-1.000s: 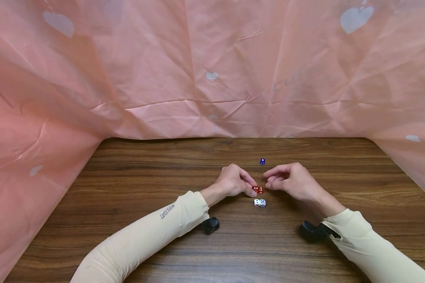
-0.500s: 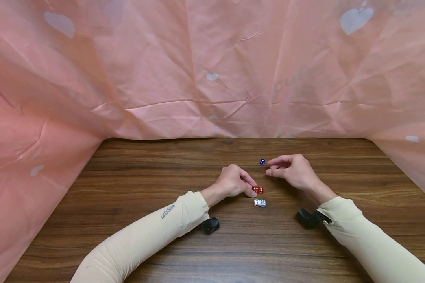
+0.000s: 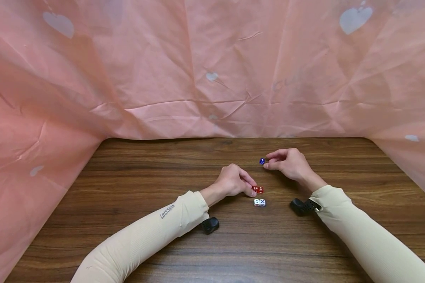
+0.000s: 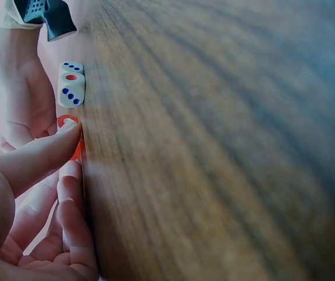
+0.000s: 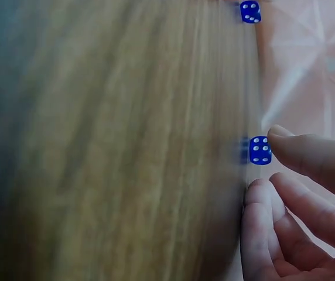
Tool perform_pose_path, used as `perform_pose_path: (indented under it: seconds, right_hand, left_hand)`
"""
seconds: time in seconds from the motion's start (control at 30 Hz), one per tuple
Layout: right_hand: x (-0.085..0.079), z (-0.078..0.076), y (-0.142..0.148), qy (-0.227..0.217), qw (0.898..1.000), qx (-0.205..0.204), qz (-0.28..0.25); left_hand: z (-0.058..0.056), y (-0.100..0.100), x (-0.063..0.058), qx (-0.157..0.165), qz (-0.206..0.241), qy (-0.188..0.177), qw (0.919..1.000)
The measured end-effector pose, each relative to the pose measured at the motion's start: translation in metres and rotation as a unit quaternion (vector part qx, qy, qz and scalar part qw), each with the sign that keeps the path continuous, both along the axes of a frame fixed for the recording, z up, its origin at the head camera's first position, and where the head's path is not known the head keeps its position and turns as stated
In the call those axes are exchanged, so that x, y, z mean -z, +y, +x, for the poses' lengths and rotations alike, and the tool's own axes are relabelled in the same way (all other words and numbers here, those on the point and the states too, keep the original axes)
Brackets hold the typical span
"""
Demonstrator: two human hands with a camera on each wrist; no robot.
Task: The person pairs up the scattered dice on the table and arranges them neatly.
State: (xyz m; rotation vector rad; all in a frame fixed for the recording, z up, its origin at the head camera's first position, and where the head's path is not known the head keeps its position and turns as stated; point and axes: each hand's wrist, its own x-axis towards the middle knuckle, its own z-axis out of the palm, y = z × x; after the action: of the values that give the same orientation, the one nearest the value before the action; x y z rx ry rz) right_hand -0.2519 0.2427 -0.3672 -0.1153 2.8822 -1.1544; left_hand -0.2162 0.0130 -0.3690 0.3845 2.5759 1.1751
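Note:
Two red dice (image 3: 260, 190) sit side by side on the wooden table (image 3: 156, 165). My left hand (image 3: 231, 181) pinches the left one between thumb and fingers; in the left wrist view the thumb largely covers a red die (image 4: 77, 153). Farther back, a blue die (image 3: 262, 161) stands at the fingertips of my right hand (image 3: 292, 163). The right wrist view has this blue die (image 5: 260, 150) close to the thumb tip, the fingers spread and not clearly gripping it. Just in front of the red dice, two white dice (image 3: 259, 203) stand together.
A second blue die (image 5: 250, 12) appears at the top of the right wrist view; the head view does not show it. Pink cloth (image 3: 212, 86) with pale hearts hangs behind and beside the table. Black wrist devices (image 3: 210, 225) jut from both sleeves.
My right hand has moved back from beside the red dice to the blue die. My left hand, the red dice and the white dice have stayed put.

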Motion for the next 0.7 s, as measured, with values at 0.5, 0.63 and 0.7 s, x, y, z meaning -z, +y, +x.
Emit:
perform_pose_path:
  seconds: [0.5, 0.63, 0.7]
  right_hand:
    - [0.0018, -0.0066, -0.0053, -0.011, 1.000, -0.002, 0.018]
    - [0.0022, -0.0088, -0.0064, -0.009, 1.000, -0.002, 0.022]
    - [0.0028, -0.0101, -0.0066, -0.008, 1.000, 0.000, 0.027]
  left_hand:
    - [-0.0008, -0.0007, -0.0009, 0.004, -0.006, -0.004, 1.0000]
    - [-0.0014, -0.0003, -0.0012, 0.002, -0.013, -0.003, 0.9999]
    - [-0.0016, -0.0003, -0.0013, 0.001, -0.015, -0.003, 0.9999]
